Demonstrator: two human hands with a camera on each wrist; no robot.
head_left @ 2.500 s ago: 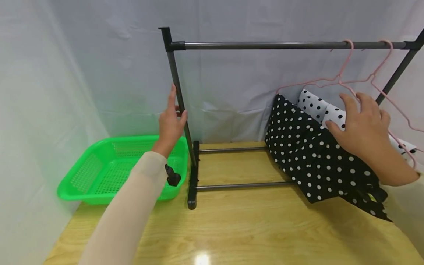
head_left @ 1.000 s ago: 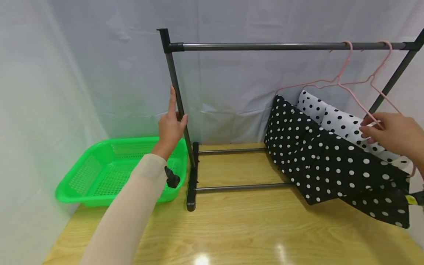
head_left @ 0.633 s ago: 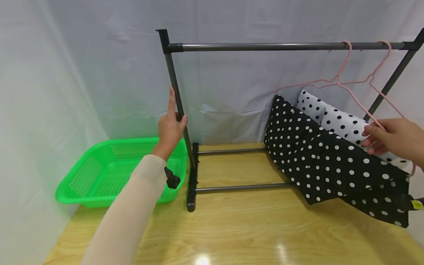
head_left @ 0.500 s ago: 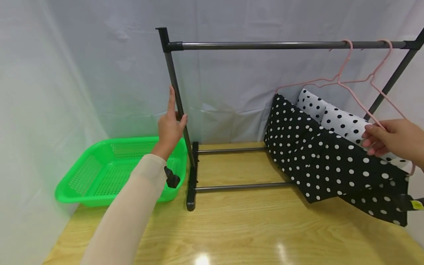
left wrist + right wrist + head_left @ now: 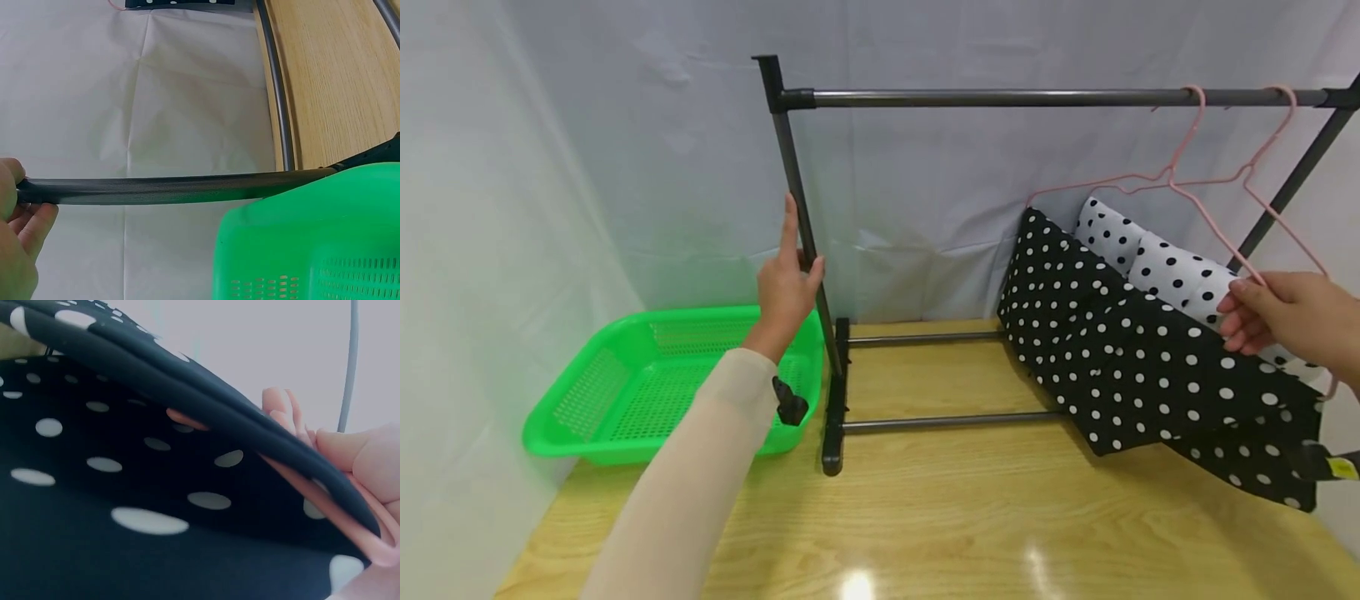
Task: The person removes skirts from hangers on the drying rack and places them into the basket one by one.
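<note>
In the head view your left hand [image 5: 786,287] is wrapped around the rack post [image 5: 805,225], thumb on one side and fingers on the other, so this grip is busy with steadying the rack. Your right hand [image 5: 1288,321] holds the near pink hanger [image 5: 1213,225] at its lower arm, a narrow pinch of thumb and fingers. The black dotted cloth [image 5: 1142,371] hangs over this hanger and lies at 8 o'clock from your right grip. Its long axis runs from 10 o'clock, high near the wall, down to 4 o'clock at the edge of the tabletop [image 5: 925,517]. The right hand is touching it; the left is well apart. The hanger hook sits on the top bar [image 5: 1000,98] at 11 o'clock from your right grip. The green basket [image 5: 647,383] stands at 8 o'clock from the left hand.

In the left wrist view your fingers [image 5: 28,225] curl around the post [image 5: 175,189], and the basket [image 5: 312,237] is close under it.

In the right wrist view the cloth [image 5: 125,487] fills the frame, and your fingertips [image 5: 284,406] pinch the hanger wire [image 5: 337,512] along the cloth's folded edge.
</note>
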